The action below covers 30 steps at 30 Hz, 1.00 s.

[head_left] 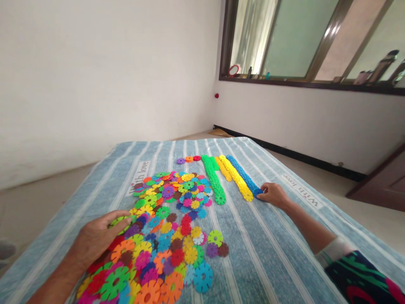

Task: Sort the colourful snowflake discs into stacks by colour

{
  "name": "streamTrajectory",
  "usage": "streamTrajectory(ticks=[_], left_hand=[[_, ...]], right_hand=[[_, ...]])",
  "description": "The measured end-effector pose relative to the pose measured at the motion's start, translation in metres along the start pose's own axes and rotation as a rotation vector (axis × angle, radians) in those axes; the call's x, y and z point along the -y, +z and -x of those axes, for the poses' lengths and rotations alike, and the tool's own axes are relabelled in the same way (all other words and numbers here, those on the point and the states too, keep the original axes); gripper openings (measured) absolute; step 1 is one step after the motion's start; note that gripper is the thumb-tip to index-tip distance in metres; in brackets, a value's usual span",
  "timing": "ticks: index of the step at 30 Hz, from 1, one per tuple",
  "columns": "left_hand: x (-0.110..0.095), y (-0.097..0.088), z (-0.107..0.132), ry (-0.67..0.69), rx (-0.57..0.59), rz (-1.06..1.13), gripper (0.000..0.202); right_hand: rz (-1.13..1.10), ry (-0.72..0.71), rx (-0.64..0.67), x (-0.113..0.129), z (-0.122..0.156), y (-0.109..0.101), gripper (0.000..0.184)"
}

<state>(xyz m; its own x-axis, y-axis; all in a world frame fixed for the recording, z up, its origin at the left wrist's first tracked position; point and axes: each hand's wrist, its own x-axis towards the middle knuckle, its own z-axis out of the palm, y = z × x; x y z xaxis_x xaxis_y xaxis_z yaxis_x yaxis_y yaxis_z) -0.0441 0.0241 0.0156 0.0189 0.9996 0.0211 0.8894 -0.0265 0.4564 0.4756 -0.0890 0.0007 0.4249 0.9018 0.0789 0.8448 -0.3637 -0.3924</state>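
Across the bed, the left hand [96, 237] grips a lime disc [118, 226] beside the mixed pile [163, 240], the right hand [274, 194] pinching a blue disc [258, 192] at the blue row's near end.

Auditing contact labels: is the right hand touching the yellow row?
No, the right hand has its fingertips at the near end of the blue row, apart from the yellow row.
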Motion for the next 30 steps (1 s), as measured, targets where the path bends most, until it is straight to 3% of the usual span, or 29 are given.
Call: streamTrajectory(ticks=[5,16,22,30], left_hand=[[-0.003,-0.002,0.002,0.004,-0.025,0.047,0.056],[-0.022,-0.014,0.01,-0.011,-0.011,0.092,0.051],[-0.024,-0.014,0.01,-0.026,-0.002,0.088,0.054],[-0.017,-0.01,0.009,-0.02,0.001,0.073,0.052]], right_hand=[[-0.048,0.014,-0.022,0.001,0.006,-0.001,0.015],[-0.312,-0.01,0.082,0.001,0.017,-0.005,0.017],[-0.285,0.043,0.0,-0.004,0.016,-0.008,0.021],[-0.213,0.02,0.009,-0.001,0.007,-0.008,0.033]])
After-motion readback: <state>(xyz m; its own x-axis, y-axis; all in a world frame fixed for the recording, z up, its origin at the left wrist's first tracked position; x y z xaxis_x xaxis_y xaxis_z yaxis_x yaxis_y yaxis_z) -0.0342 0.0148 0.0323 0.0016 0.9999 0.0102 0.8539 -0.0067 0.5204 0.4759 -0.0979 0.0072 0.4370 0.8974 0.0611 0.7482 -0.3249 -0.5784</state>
